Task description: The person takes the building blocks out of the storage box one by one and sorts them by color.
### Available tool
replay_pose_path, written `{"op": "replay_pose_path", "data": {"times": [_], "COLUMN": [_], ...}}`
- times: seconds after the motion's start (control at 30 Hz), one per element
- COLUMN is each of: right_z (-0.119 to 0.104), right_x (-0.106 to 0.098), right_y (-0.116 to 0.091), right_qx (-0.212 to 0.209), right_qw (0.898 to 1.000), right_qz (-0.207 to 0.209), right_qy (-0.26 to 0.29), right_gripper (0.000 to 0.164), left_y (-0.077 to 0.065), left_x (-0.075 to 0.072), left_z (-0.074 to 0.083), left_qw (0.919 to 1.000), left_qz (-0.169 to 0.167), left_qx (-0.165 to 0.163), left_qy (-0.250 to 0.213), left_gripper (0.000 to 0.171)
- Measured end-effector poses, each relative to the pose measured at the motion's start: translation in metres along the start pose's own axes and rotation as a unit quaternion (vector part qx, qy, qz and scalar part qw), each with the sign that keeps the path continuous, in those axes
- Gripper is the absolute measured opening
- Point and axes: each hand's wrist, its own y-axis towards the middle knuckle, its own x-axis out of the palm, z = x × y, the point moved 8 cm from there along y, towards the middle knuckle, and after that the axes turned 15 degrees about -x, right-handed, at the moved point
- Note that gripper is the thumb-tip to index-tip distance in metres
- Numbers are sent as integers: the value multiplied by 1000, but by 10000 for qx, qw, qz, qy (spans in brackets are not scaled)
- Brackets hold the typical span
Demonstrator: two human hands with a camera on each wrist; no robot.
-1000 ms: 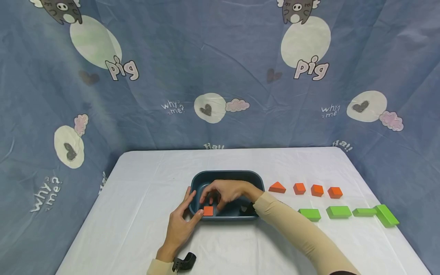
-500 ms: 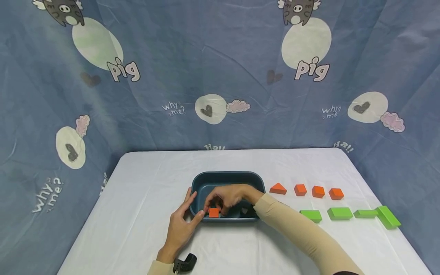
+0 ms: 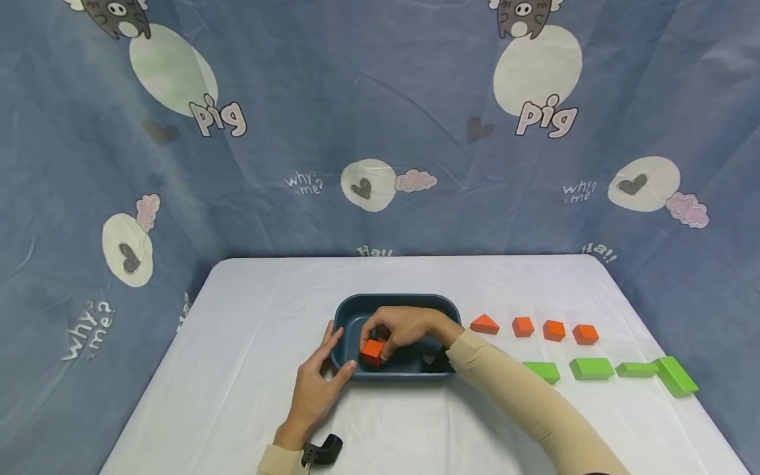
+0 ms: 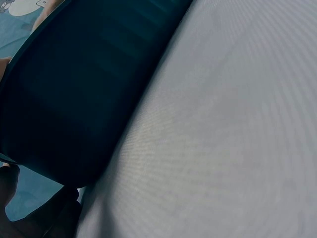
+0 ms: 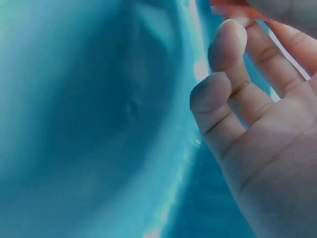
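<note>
A dark blue rectangular tub (image 3: pixel 404 377) stands on the white table. My right hand (image 3: pixel 404 324) reaches into its left half, pinching an orange block (image 3: pixel 372 351) between thumb and fingers. The block sits tilted, just inside the front wall. In the right wrist view, a strip of the orange block (image 5: pixel 237 10) shows at the top, partly covered by the fingers. My left hand (image 3: pixel 317 382) steadies the tub's left end with thumb and fingers spread straight around the corner. The left wrist view has those dark fingers (image 4: pixel 49 213) right at the tub wall (image 4: pixel 74 89).
Right of the tub lie an orange triangular block (image 3: pixel 484 324) and a row of orange blocks (image 3: pixel 554 330). Nearer the front are several green blocks (image 3: pixel 592 369), one partly behind the right sleeve (image 3: pixel 522 402). A blue printed cloth (image 3: pixel 380 132) hangs behind the table.
The right fingers have closed on the orange block near the tub's front left corner. The block has shifted slightly right and back and now tilts. The left hand stays at the tub's end.
</note>
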Motion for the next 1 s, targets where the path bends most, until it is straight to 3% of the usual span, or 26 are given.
{"op": "replay_pose_path", "data": {"times": [0.1,0.3,0.53,0.77,1.0], "right_z": [-7,-22,-25,-25,-24], "right_x": [-9,-33,-57,-74,-92], "right_y": [-5,-19,-50,-94,-164], "right_qx": [-174,-405,-250,-55,171], "right_qw": [9998,9970,9885,9759,9549], "right_qz": [133,599,1388,2087,2914], "right_qy": [42,282,539,636,537], "right_gripper": [39,38,38,36,35], "left_y": [0,0,0,0,2], "left_x": [1,0,0,0,1], "left_z": [-7,-7,-9,-8,-6], "left_qw": [9999,9998,9999,10000,10000], "left_qz": [2,71,53,78,0], "left_qx": [-112,-129,-145,-35,6], "left_qy": [87,124,70,13,13], "left_gripper": [65,66,66,65,65]}}
